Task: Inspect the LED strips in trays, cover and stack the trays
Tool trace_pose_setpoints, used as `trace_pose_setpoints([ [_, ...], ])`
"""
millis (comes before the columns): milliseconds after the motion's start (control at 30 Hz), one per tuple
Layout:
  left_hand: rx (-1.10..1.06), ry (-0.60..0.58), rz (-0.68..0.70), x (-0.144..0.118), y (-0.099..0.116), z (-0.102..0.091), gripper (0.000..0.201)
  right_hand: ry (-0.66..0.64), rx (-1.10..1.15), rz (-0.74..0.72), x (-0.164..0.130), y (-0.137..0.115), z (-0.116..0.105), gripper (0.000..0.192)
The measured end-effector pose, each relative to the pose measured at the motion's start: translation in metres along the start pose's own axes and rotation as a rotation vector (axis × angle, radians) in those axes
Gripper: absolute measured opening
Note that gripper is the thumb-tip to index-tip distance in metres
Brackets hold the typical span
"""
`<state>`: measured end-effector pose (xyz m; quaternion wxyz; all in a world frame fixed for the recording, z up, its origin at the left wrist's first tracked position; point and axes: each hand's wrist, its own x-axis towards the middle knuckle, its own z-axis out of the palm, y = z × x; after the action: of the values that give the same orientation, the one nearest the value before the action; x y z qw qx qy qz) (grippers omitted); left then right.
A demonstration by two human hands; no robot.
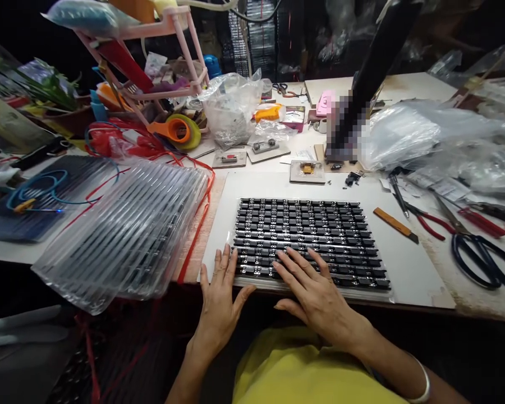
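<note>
Several rows of small black chips [307, 235] lie side by side in clear tubes on a white board [408, 264] at the table's front edge. My left hand [221, 300] rests flat at the near left corner of the rows, fingers apart, its fingertips touching the front row. My right hand [315, 297] lies palm down over the front rows, fingers spread on the chips. Neither hand holds anything.
A bundle of clear plastic tubes [126, 230] lies to the left, overhanging the table edge. Black scissors [483, 258], red-handled pliers [429, 221] and a small wooden-handled blade [395, 224] lie to the right. Plastic bags [404, 134], an orange tape dispenser [174, 130] and a pink rack [168, 62] crowd the back.
</note>
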<state>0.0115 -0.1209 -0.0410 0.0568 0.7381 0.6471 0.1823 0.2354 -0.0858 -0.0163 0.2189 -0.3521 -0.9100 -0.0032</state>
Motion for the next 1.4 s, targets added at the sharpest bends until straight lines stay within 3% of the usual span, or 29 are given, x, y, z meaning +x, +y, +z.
trace_pose_setpoints([
  [200,0.014,-0.042,0.032,-0.005,-0.003,-0.009,0.065,0.092,0.072,0.074,-0.009,0.015,-0.014,0.049],
  [467,0.039,-0.039,0.112,-0.01,-0.005,-0.011,0.059,0.396,-0.011,0.399,-0.045,0.073,-0.036,0.036],
  [700,0.014,-0.05,0.161,-0.014,0.0,-0.017,0.052,0.425,-0.032,0.612,-0.081,0.11,-0.026,0.032],
  [933,0.034,-0.064,0.214,-0.009,0.018,-0.02,0.047,0.379,0.176,0.818,-0.088,0.109,-0.025,0.044],
  [1100,-0.002,0.019,0.174,-0.008,0.015,-0.019,0.048,0.394,0.223,0.874,-0.089,0.109,-0.028,0.04],
  [1233,0.029,0.019,0.059,-0.005,0.01,-0.014,0.057,0.435,0.075,0.847,-0.09,0.119,-0.027,0.041],
  [1400,-0.026,0.011,0.066,-0.004,0.005,-0.01,0.054,0.358,-0.351,0.759,-0.1,0.161,-0.027,0.057],
])
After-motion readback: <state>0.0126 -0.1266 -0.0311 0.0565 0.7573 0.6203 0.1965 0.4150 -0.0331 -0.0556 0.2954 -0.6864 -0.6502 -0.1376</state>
